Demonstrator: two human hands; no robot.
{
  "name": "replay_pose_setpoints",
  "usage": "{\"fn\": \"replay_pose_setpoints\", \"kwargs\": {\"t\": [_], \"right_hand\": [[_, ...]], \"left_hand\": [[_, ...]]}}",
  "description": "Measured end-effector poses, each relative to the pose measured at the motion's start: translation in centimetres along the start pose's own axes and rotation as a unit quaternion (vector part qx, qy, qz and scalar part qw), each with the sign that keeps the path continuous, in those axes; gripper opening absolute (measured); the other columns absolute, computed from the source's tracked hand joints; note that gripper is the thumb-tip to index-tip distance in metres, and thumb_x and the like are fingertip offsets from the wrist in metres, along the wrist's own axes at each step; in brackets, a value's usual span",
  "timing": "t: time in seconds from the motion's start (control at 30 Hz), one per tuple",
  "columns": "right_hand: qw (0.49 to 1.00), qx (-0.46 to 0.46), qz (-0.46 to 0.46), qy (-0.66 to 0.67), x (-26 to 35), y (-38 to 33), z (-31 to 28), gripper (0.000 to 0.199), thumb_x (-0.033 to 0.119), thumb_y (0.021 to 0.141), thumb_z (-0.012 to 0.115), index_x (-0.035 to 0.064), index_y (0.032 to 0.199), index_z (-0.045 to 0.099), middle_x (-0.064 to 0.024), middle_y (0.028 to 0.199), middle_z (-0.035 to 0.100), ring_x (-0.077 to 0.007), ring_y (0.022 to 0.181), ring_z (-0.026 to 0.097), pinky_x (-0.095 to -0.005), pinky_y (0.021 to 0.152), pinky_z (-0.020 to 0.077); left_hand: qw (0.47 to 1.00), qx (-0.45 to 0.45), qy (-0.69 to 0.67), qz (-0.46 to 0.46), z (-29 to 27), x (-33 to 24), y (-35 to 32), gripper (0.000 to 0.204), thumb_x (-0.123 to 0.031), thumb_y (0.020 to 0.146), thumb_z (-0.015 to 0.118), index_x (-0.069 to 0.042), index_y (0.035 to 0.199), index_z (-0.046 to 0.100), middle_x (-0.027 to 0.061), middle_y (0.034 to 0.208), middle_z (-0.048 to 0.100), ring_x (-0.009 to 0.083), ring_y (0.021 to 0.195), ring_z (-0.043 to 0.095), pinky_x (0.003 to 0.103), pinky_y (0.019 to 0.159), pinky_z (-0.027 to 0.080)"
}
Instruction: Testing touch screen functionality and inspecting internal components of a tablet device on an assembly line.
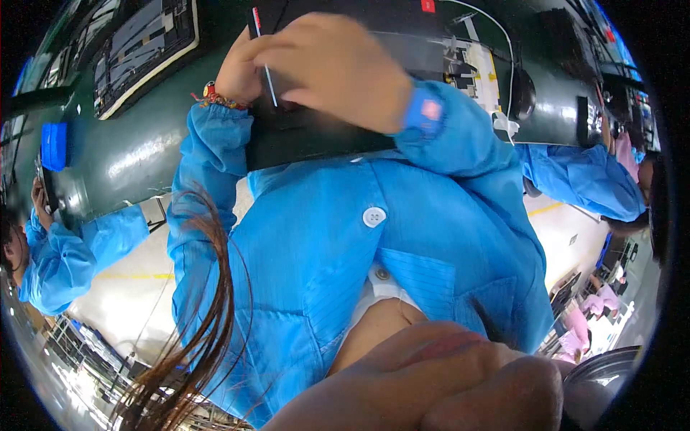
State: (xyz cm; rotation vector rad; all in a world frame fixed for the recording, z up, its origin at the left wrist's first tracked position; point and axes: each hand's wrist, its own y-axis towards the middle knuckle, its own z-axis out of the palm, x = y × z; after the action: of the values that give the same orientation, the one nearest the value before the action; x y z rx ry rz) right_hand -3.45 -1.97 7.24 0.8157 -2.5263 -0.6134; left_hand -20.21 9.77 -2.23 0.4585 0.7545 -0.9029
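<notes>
My left hand [243, 70], with a beaded bracelet at its wrist, is closed around a thin, edge-on strip [270, 85]. The strip looks pale along its length and red at the far end; its exact kind does not show. Over it reaches my right hand [345, 72], blurred by motion, its fingers bent toward the left hand and its thumb apart. Whether the right fingers grip anything is hidden by the blur. Beneath both hands lies a dark, flat surface [309, 133] near the table's front edge.
On the dark green table [144, 147] a pale-edged tray [147, 54] of dark flat parts lies far left, with a blue box [54, 146] nearer. At right are a yellow-marked assembly [478, 72] and a white cable [511, 72]. Blue-sleeved people sit at both sides.
</notes>
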Motion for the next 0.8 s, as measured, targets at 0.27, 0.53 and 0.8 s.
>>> {"fn": "replay_pose_setpoints", "kwargs": {"t": [0.27,0.53,0.8], "right_hand": [[0.936,0.147,0.274,-0.166,-2.8,-5.8,-8.3,0.05,0.022,0.08,0.064,0.0081,0.126,0.05,-0.0128,0.104,0.062,-0.0268,0.087,0.062,-0.036,0.073,0.0498],[0.986,0.078,-0.088,0.116,-1.4,-3.2,-1.8,0.029,0.02,0.09,0.053,0.0147,0.117,0.061,-0.0095,0.082,0.064,-0.0245,0.074,0.064,-0.036,0.068,0.0521],[0.765,0.097,0.279,0.573,-8.7,3.5,-5.1,0.049,0.036,0.092,0.053,-0.0004,0.125,0.05,-0.0119,0.097,0.066,-0.0208,0.082,0.065,-0.0303,0.064,0.0525]], "left_hand": [[0.941,-0.294,0.136,0.097,3.1,0.4,0.6,0.036,-0.029,0.095,0.046,0.0,0.114,0.057,0.013,0.107,0.064,0.0244,0.099,0.061,0.036,0.085,0.05],[0.961,-0.267,-0.068,-0.015,1.1,-0.1,1.1,0.062,-0.052,0.094,0.037,0.001,0.122,0.053,0.0135,0.118,0.06,0.0261,0.103,0.059,0.039,0.094,0.042],[0.948,-0.314,0.06,-0.001,2.8,0.0,1.6,0.068,-0.051,0.098,0.023,0.006,0.128,0.045,0.0171,0.125,0.055,0.027,0.111,0.056,0.039,0.098,0.042]]}}
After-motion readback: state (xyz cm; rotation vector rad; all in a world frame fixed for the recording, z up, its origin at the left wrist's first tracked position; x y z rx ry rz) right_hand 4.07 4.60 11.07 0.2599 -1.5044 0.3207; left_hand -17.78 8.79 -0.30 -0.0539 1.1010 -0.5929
